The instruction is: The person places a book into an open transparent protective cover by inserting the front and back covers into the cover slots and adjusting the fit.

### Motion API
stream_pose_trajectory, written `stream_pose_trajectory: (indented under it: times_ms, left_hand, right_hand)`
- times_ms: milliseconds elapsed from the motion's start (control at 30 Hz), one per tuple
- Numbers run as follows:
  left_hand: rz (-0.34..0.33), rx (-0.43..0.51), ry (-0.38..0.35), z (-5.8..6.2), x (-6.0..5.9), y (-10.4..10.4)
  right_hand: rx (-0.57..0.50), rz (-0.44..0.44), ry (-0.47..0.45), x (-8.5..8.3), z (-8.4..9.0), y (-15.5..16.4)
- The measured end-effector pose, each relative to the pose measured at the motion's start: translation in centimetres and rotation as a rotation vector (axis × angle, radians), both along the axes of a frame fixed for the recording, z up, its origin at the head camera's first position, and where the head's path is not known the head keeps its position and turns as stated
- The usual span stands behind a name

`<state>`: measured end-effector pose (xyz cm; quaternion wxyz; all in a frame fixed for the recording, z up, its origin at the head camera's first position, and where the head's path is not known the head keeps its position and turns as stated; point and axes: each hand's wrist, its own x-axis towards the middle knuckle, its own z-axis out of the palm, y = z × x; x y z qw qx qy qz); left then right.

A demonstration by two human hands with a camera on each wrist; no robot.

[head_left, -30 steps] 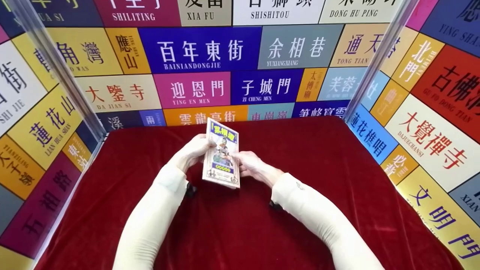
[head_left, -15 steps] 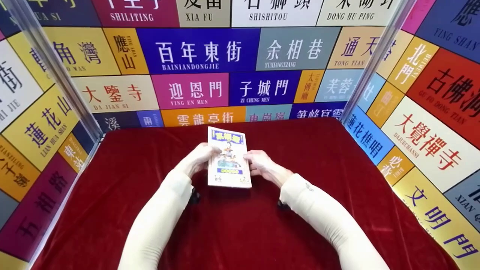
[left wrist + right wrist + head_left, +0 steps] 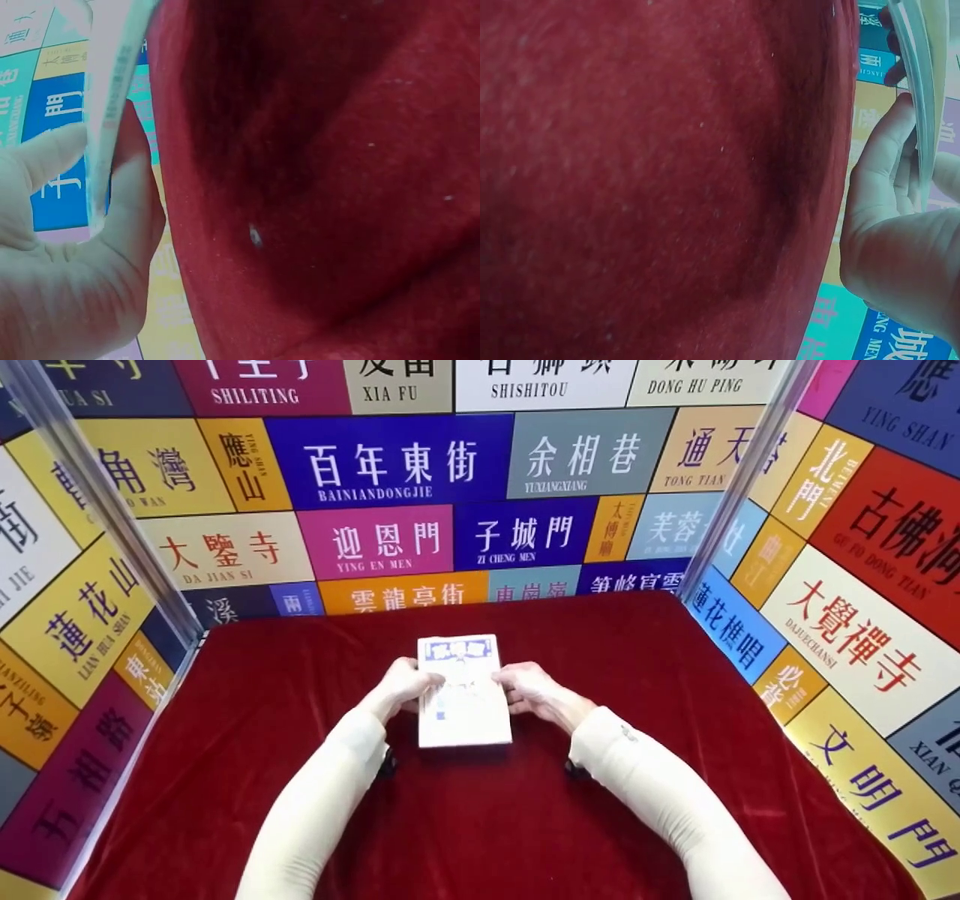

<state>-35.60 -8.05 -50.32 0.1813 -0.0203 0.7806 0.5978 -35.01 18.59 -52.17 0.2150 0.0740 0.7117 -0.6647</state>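
Note:
A thin booklet (image 3: 465, 712) with a white cover and a blue title band faces up between both hands in the head view, its lower part washed out by glare. The left hand (image 3: 405, 684) pinches its left edge, thumb on the cover and fingers underneath. At the opposite edge the right hand (image 3: 534, 690) grips it in much the same way. Seen edge-on in the left wrist view, the booklet (image 3: 112, 97) sits between thumb and fingers. The right wrist view shows its page edges (image 3: 921, 90), with the left hand's fingertips (image 3: 892, 45) behind.
Below lies a table under a dark red velvet cloth (image 3: 480, 825). Walls of colourful panels with Chinese place names (image 3: 397, 461) enclose the back and both sides. Clear upright corner posts (image 3: 750, 472) stand at the back left and right.
The booklet has turned from slanted to nearly square-on and tilted flatter, moving slightly right and towards the person. Both hands keep hold of it, and glare now covers its picture.

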Motion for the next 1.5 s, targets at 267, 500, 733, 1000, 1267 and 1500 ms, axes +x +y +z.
stream_pose_trajectory:
  times_ms: [267, 500, 733, 1000, 1267, 1500]
  left_hand:
    - [0.091, -0.160, 0.054, -1.3, 0.6, 0.6]
    - [0.135, -0.342, 0.108, -2.7, 0.4, 1.0]
    - [0.106, -0.547, 0.241, -3.4, 0.9, 1.0]
    - [0.103, -0.660, 0.307, -2.9, 1.6, 1.3]
    - [0.059, -0.775, 0.371, -2.8, 2.2, 1.4]
    - [0.045, -0.743, 0.396, -3.0, 2.1, 0.9]
  right_hand:
    - [0.050, -0.001, -0.023, 0.0, -1.1, 0.6]
    - [0.133, -0.026, 0.018, 0.0, -1.7, 1.1]
    - [0.274, -0.001, 0.065, 0.4, -2.2, 1.1]
    - [0.318, 0.009, 0.081, 0.5, -2.0, 0.7]
    - [0.458, -0.018, 0.173, 0.5, -2.1, -0.5]
    - [0.589, -0.048, 0.241, 0.2, -2.2, -0.9]
